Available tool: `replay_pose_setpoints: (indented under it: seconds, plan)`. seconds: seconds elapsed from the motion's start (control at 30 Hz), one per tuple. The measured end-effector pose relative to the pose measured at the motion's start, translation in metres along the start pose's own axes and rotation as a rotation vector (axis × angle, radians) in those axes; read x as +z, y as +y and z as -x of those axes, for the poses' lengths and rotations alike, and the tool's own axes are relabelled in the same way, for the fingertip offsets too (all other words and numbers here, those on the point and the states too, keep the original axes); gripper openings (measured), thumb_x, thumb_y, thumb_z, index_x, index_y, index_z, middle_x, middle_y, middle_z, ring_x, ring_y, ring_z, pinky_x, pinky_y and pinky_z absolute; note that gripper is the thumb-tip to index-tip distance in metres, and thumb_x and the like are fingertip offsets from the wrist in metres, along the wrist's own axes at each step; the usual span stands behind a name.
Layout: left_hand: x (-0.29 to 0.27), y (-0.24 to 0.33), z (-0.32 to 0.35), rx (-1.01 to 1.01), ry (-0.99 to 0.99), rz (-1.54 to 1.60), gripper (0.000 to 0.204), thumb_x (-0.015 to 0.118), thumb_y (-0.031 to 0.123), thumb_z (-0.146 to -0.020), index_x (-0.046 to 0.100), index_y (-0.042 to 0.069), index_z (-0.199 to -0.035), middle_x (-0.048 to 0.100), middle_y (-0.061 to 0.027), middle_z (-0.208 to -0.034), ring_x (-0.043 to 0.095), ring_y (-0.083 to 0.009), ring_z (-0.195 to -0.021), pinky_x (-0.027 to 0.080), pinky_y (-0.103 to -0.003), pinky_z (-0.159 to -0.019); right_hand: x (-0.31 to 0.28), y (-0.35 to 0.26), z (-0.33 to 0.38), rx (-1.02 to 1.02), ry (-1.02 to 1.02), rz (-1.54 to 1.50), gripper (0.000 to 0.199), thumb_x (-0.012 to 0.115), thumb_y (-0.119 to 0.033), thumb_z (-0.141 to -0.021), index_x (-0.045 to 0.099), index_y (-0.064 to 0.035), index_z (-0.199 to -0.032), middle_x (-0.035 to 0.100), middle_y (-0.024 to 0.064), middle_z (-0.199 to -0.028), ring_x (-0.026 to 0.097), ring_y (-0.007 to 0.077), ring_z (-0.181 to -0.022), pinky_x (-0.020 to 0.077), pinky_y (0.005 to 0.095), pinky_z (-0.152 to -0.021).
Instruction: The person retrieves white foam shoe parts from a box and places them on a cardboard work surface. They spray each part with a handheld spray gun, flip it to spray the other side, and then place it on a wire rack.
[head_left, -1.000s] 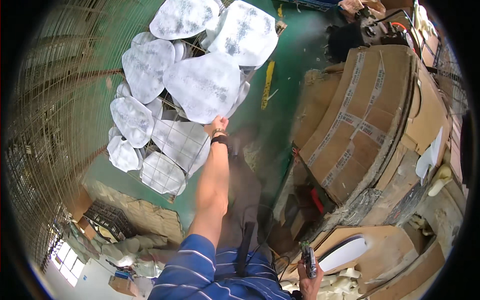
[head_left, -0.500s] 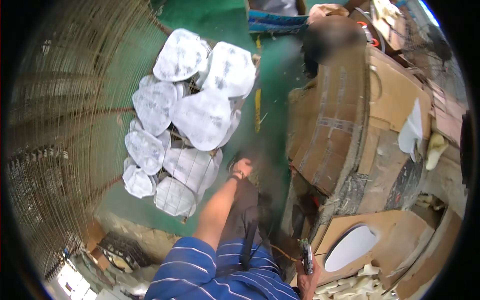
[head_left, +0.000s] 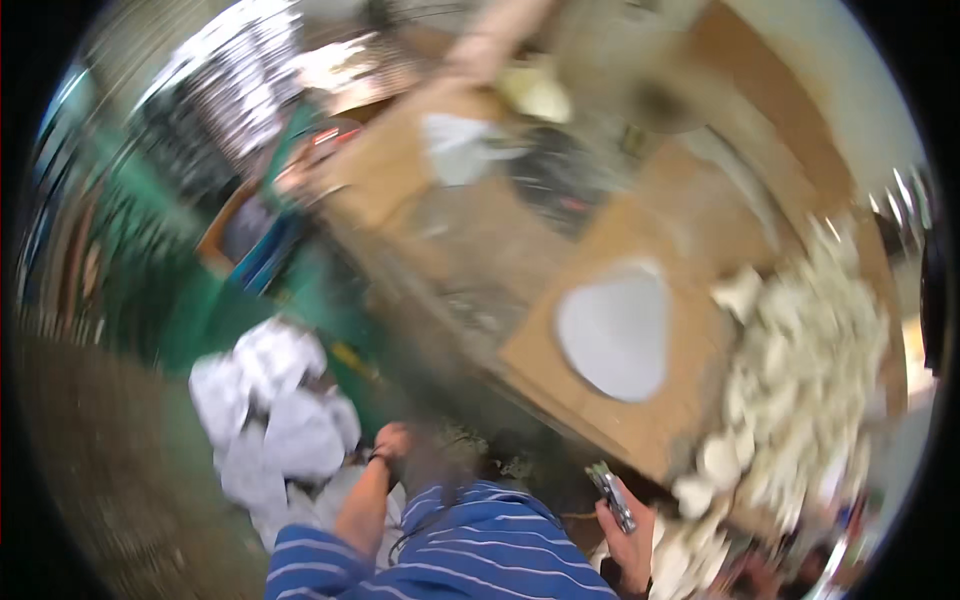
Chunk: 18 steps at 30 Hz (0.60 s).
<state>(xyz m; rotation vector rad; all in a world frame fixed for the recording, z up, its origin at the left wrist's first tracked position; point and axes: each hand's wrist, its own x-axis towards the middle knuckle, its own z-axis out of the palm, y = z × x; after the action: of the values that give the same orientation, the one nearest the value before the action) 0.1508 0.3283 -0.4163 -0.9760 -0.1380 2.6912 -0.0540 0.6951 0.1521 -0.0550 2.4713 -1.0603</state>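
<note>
My right hand (head_left: 630, 535) is closed around a small silvery hand tool (head_left: 612, 500) with a greenish tip; its exact kind does not show. The tool points up and away, at the near edge of the cardboard-topped bench. My left hand (head_left: 393, 440) hangs low beside the stack of white rounded pieces (head_left: 302, 435), its fingers blurred. On the bench's cardboard sheet (head_left: 685, 405) lies a flat white oval piece (head_left: 617, 340), apart from both hands.
Cream-coloured offcuts (head_left: 800, 380) are heaped at the bench's right end. Another white piece (head_left: 457, 150) lies farther along it. A blue-sided box (head_left: 265, 255) stands on the green floor at far left. At the top, another person's arm (head_left: 500, 35) reaches over the bench.
My view has turned right toward the bench, so the white stack now sits lower left and the oval piece nearer the middle. My right hand still grips the tool, raised slightly in view.
</note>
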Motion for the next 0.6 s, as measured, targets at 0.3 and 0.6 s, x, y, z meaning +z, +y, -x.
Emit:
replay_pose_setpoints:
  seconds: [0.3,0.6]
  plan:
    - [0.085,-0.006,-0.019,0.008,0.574,-0.82,0.014,0.048,0.034,-0.09,0.054,0.022,-0.093,0.052,-0.008,-0.073,0.045,-0.0315,-0.058,0.034,-0.046,-0.051,-0.082,0.069,0.057,0.0,0.439,-0.19,0.05,0.073,-0.004,-0.083,0.06,0.0019,-0.131,0.072,0.015,-0.096,0.07,0.0233,-0.082,0.0532,0.0315,-0.075]
    - [0.162,-0.008,-0.05,0.142,0.646,-1.141,0.036,0.047,0.025,-0.094,0.05,0.005,-0.123,0.061,-0.0116,-0.081,0.061,-0.0349,-0.064,0.049,-0.052,-0.056,-0.094,0.083,0.053,-0.05,0.589,-0.1,0.054,0.074,0.002,-0.078,0.06,0.0024,-0.13,0.069,0.0177,-0.094,0.067,0.0272,-0.078,0.0522,0.0327,-0.073]
